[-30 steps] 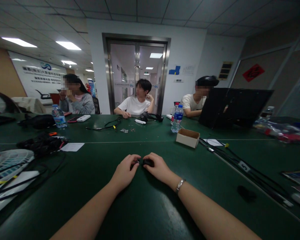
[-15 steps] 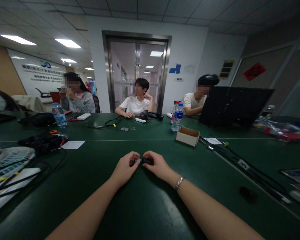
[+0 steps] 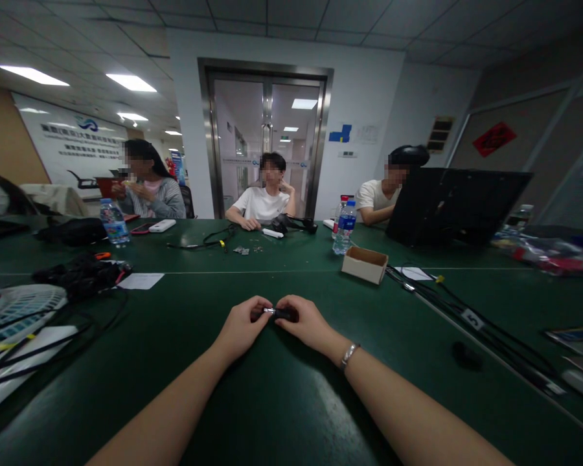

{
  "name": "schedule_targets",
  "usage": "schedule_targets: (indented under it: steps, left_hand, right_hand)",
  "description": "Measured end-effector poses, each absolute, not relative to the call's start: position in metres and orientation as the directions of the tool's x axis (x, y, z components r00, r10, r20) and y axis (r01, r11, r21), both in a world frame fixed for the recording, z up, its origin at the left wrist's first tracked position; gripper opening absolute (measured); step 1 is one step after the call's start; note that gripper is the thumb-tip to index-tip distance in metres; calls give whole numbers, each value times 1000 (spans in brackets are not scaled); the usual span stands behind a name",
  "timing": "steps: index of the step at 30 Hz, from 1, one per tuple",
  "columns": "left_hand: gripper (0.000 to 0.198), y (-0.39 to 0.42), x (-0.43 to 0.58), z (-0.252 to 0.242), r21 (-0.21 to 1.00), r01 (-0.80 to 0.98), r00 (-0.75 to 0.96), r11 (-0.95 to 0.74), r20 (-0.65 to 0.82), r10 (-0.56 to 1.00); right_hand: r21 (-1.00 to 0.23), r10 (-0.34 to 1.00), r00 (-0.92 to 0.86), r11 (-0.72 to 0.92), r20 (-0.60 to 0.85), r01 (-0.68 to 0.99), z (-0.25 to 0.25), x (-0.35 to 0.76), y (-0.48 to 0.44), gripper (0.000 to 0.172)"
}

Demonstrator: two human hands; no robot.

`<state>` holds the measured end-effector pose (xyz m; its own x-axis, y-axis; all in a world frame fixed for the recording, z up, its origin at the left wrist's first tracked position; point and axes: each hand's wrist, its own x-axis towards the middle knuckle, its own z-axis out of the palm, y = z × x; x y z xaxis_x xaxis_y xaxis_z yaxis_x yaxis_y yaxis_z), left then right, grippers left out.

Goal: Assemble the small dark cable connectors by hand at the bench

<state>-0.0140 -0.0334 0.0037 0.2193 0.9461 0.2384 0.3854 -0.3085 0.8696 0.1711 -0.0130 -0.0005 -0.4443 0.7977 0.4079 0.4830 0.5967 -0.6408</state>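
My left hand (image 3: pixel 243 329) is closed in a pinch on a small dark piece with a shiny metal end (image 3: pixel 269 311). Facing it, my right hand (image 3: pixel 309 321) grips a short black piece (image 3: pixel 284 314) between thumb and fingers. The two pieces meet end to end just over the green table (image 3: pixel 272 414), in line from left to right. My fingers cover most of both, so their kind cannot be made out.
An open cardboard box (image 3: pixel 364 266) stands ahead to the right, beside a water bottle (image 3: pixel 344 228). Black cables (image 3: pixel 459 317) run along the right. A fan (image 3: pixel 24 310) stands at the left. Three people sit across the table. Right of my arm is a blurred dark object (image 3: pixel 466 356).
The gap between the two pieces has closed, my right hand having shifted slightly left. The blurred dark object at the right appears farther left and higher.
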Motion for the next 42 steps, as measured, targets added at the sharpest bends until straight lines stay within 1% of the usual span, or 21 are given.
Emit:
schedule_targets:
  steps: [9,14,22,27,30,34,36,40,42]
  left_hand:
    - [17,-26,-16,-9,872,339,221,-352,290,931]
    - [19,-26,-15,-8,898,288,234,-332,270,934]
    - [19,-32,-14,2,904,319,226,-284,218,949]
    - [19,-32,-14,1,904,314,230,-291,225,947]
    - [19,-29,-15,-3,911,284,234,-300,237,943]
    - [29,-24,-17,-10,910,287,198,-299,249,948]
    - [31,-21,-18,-14,909,294,185,-295,249,951]
    - [25,-18,-20,-19,905,286,154,-316,282,947]
    - [22,-19,-20,-18,900,293,169,-323,284,944]
  right_hand:
    - [-623,787,-452,612,421,487,-5,171,-10,19]
    - [-617,789,-453,610,415,498,-1,171,-13,19]
    - [-608,786,-462,614,412,502,2,172,-14,19]
    - [-575,777,-467,628,422,524,1,173,-13,19]
    - [-578,780,-465,624,418,526,1,173,-13,18]
    - [-593,788,-460,613,409,523,1,173,-14,19]
    - [-593,789,-459,611,408,524,1,173,-13,17]
    - [-595,787,-450,615,422,517,-1,173,-12,16]
    - [-599,787,-445,616,428,512,-2,173,-11,17]
